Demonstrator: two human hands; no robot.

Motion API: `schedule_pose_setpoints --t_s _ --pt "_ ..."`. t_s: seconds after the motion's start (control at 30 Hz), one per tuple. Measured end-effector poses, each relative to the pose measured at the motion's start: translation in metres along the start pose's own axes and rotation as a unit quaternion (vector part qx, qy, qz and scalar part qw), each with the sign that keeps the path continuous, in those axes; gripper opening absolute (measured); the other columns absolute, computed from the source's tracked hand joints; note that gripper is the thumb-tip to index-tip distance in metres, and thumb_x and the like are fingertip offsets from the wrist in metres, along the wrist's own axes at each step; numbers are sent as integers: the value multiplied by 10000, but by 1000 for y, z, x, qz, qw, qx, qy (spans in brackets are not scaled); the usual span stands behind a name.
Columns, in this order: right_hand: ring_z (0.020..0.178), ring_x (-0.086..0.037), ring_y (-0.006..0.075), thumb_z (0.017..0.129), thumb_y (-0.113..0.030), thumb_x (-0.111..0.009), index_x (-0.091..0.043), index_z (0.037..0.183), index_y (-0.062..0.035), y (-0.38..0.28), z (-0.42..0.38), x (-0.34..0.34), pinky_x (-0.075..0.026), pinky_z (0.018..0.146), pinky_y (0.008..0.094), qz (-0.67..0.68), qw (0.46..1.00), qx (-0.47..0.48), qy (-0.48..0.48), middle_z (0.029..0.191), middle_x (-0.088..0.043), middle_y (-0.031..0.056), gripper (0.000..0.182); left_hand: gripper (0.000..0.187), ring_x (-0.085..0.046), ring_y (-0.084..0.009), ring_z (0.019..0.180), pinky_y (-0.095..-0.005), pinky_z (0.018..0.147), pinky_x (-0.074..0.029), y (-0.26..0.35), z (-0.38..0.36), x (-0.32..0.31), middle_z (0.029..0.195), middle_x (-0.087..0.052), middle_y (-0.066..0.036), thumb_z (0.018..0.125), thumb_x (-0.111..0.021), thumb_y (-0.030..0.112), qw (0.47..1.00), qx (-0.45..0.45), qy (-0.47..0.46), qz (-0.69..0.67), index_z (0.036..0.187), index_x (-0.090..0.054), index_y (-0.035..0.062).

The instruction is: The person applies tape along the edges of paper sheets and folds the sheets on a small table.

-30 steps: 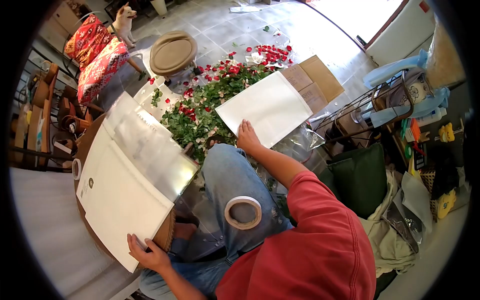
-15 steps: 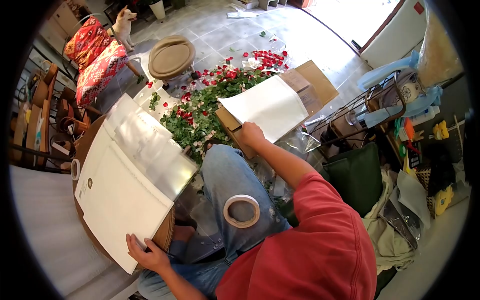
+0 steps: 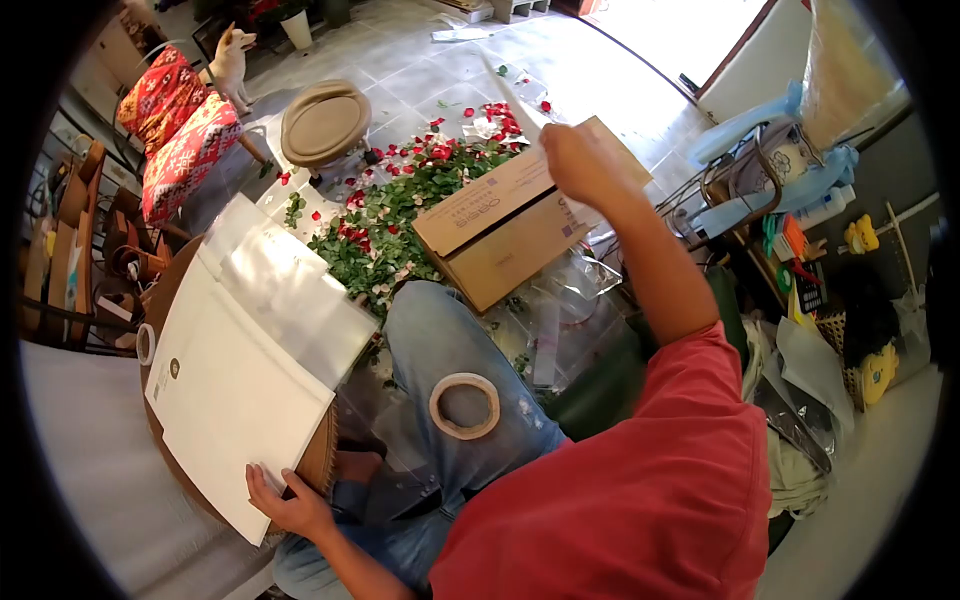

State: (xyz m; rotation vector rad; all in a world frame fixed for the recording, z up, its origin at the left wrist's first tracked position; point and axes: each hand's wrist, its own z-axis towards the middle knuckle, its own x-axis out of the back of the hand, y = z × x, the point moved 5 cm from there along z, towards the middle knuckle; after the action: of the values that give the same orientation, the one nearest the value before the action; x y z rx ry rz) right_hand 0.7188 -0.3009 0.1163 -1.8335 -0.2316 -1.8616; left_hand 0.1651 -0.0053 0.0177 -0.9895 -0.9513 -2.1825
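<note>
My left hand [image 3: 290,502] rests with its fingers apart on the near corner of a stack of large white sheets [image 3: 235,400]. The stack lies on a round brown surface beside my left leg. My right hand [image 3: 588,172] is raised, closed on a white sheet [image 3: 513,100] that shows almost edge-on. Below that hand is a cardboard box [image 3: 500,235] with printing on its flaps; a dark gap runs between them. A roll of tape [image 3: 464,406] lies on my jeans. Clear plastic sleeves [image 3: 290,280] lie by the far edge of the stack.
Green leaves with red and pink petals [image 3: 400,200] are heaped on the tiled floor past my knee. A brown stool [image 3: 325,122], a dog [image 3: 229,65] and a chair with red patterned cushions [image 3: 190,140] stand farther off. Shelves and a wire rack [image 3: 770,180] flank me.
My right hand has lifted the white sheet up off the cardboard box and tilted it, uncovering the box's flaps. My left hand stays on the stack. The view has shifted slightly.
</note>
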Motion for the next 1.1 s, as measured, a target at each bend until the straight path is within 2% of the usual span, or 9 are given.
schedule_pose_setpoints --t_s 0.27,0.4,0.57,0.73,0.9,0.97,1.0,1.07,1.1 --pt "995 -688 467 1055 -249 -533 -696 1114 5 48 -1 108 -529 891 509 -36 994 13 98 1041 -720 275 308 409 -536 -410 1361 -511 1152 -429 -5 0 -1 1474 -563 -240 968 -637 101 1000 -19 14 -11 1327 -609 -92" --pt "922 -648 466 1060 -193 -549 -646 1039 65 53 -7 153 -511 873 503 -56 986 100 124 963 -684 268 277 396 -534 -414 1362 -519 1152 -425 -1 -1 7 1465 -570 -241 970 -639 104 999 -2 19 -34 1317 -610 -84" --pt "953 -618 457 1063 -209 -561 -631 1041 66 27 -25 198 -493 893 487 -89 993 62 54 1006 -674 271 285 381 -550 -426 1345 -528 1136 -430 34 1 20 1445 -585 -251 958 -643 106 993 -86 51 -71 1298 -622 -64" --pt "1056 -619 395 1063 -180 -579 -648 1066 30 -17 -65 231 -478 923 485 -114 970 166 136 1070 -666 242 221 405 -596 -406 1294 -475 1119 -456 99 -8 22 1391 -629 -235 867 -708 50 969 -82 -84 -218 1266 -670 -13" --pt "868 -715 346 1097 -194 -576 -665 1277 31 -99 -98 259 -558 849 395 -112 908 240 324 1009 -726 215 302 474 -614 -354 1308 -422 1112 -475 127 -16 26 1416 -629 -174 879 -762 92 891 -93 -187 -402 1332 -649 14" --pt "800 -718 338 1094 -162 -584 -676 1277 27 -164 -124 262 -553 770 419 -87 878 344 322 1007 -738 221 279 631 -589 -329 1357 -434 1137 -472 131 -19 12 1491 -575 -160 904 -783 172 726 55 -304 -614 1469 -541 33" --pt "791 -716 342 1057 -144 -594 -670 1246 20 -196 -139 263 -548 749 428 -74 860 389 322 976 -730 204 261 631 -589 -329 1357 -434 1137 -472 136 -7 17 1491 -575 -160 904 -783 172 731 55 -296 -612 1469 -541 33" --pt "772 -712 350 985 -109 -615 -658 1183 7 -265 -180 243 -537 708 447 -41 816 489 305 914 -715 171 233 851 -614 -265 1317 -406 1113 -493 146 17 38 1501 -565 -125 898 -855 322 599 63 -282 -746 1575 -409 62" --pt "763 -710 354 949 -91 -625 -652 1152 0 -298 -200 230 -532 687 456 -21 796 531 288 883 -707 154 224 851 -614 -265 1317 -406 1113 -493 148 29 51 1501 -565 -125 898 -855 322 604 59 -277 -745 1575 -409 62"
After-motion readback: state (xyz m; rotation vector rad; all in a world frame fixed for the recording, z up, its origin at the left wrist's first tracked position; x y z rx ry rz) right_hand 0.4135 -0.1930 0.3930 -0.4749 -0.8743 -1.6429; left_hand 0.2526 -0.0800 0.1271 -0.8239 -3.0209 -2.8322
